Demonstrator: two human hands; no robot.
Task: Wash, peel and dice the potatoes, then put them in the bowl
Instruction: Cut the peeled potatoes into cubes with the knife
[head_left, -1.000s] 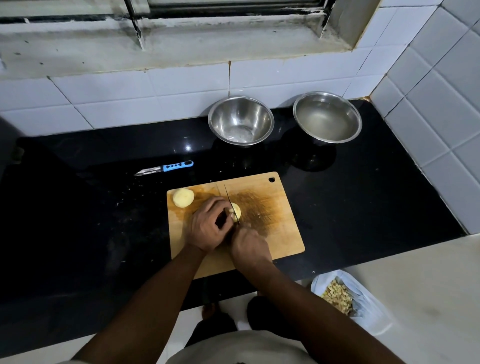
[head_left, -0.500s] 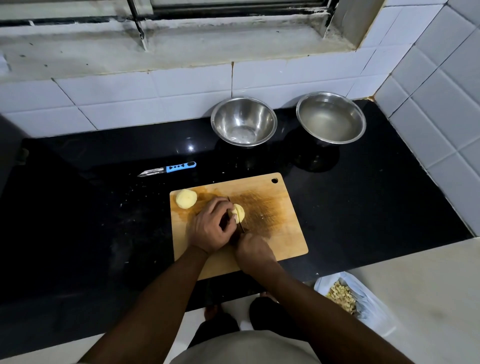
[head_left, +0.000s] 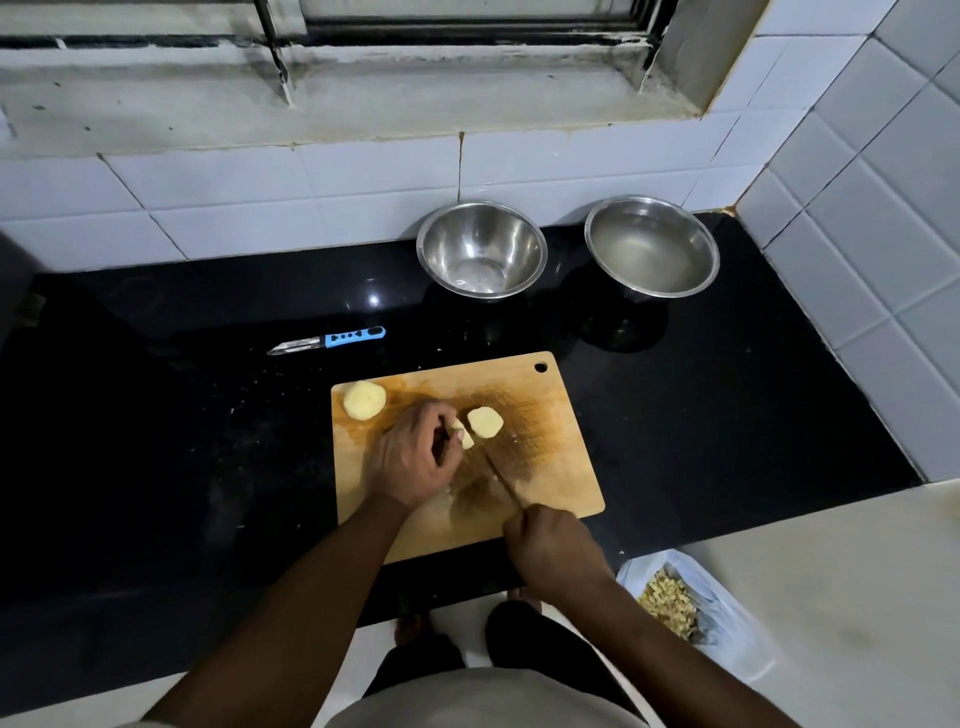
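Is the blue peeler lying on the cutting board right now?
No, the blue peeler lies on the black counter, left of the cutting board.

Both forearms reach forward. The left hand (head_left: 413, 460) lies palm down with fingers curled; the right hand (head_left: 550, 545), nearer, is clenched.

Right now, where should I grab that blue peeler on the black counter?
Take the blue-handled peeler by its blue handle, the right-hand end, coming from above. It lies flat with the metal blade pointing left, so the handle looks like the safe part.
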